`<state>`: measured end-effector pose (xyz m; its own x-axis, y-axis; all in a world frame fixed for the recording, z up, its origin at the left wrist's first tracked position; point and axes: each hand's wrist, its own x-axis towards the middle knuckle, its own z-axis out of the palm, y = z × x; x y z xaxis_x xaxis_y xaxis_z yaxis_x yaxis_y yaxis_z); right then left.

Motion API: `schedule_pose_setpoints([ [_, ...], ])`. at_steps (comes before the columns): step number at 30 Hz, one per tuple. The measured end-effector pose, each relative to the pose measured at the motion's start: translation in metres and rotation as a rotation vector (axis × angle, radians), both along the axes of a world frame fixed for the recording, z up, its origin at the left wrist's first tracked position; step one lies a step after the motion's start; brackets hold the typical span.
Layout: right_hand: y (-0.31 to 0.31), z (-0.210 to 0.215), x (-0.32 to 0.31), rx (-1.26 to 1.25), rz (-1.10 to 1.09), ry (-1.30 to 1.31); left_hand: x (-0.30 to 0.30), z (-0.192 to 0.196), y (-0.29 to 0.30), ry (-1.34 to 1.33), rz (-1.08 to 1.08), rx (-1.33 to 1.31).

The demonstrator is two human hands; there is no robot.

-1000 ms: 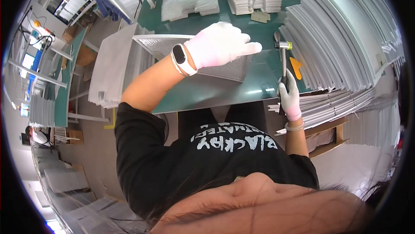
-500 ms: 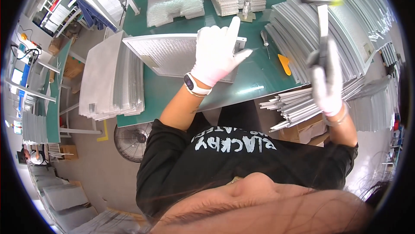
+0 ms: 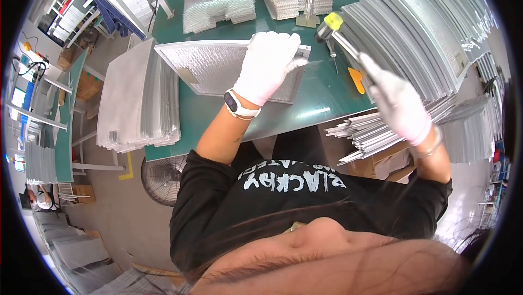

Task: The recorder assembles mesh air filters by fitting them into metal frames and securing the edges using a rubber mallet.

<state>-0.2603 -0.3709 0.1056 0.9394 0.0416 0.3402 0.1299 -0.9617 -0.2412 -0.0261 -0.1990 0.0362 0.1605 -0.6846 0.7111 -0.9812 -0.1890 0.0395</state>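
Observation:
My white-gloved left hand (image 3: 268,66) is closed over the upper edge of a framed mesh panel (image 3: 210,68), near its right end. The panel stands tilted on the green table, with a pale frame and silvery mesh. Wrapped round the handle of a mallet (image 3: 330,26) is my gloved right hand (image 3: 400,101). The mallet head has one yellow face and one dark face; it hangs over the table to the right of the panel, apart from it. Beneath the head lies a screwdriver (image 3: 332,49), and closer to my right hand an orange-yellow scraper (image 3: 357,80).
Stacks of mesh sheets stand at the left (image 3: 128,96) and back (image 3: 218,0) of the green table (image 3: 234,123). A metal upright on a base (image 3: 308,19) rises at the back. Framed panels (image 3: 403,33) crowd the right side. A floor fan (image 3: 162,178) stands below the left edge.
My right hand has swung the mallet down and left, from above the right-hand panels to near the screwdriver. The left hand's raised finger has curled down to the panel edge.

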Motion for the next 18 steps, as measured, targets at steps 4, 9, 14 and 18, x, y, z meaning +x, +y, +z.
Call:
schedule_pose_setpoints([
  [4, -0.002, 0.009, -0.013, 0.275, -0.061, -0.275, 0.003, -0.002, 0.003, -0.007, 0.006, 0.0],
  [9, 0.01, -0.02, 0.001, -0.05, -0.075, 0.094, 0.004, -0.001, -0.001, -0.043, -0.025, -0.022],
  [14, 0.005, 0.007, -0.005, 0.348, -0.115, -0.393, 0.01, -0.007, 0.005, -0.058, -0.027, -0.037],
  [18, 0.009, -0.028, 0.003, -0.149, 0.03, -0.206, 0.008, -0.007, -0.001, -0.08, -0.077, -0.07],
])
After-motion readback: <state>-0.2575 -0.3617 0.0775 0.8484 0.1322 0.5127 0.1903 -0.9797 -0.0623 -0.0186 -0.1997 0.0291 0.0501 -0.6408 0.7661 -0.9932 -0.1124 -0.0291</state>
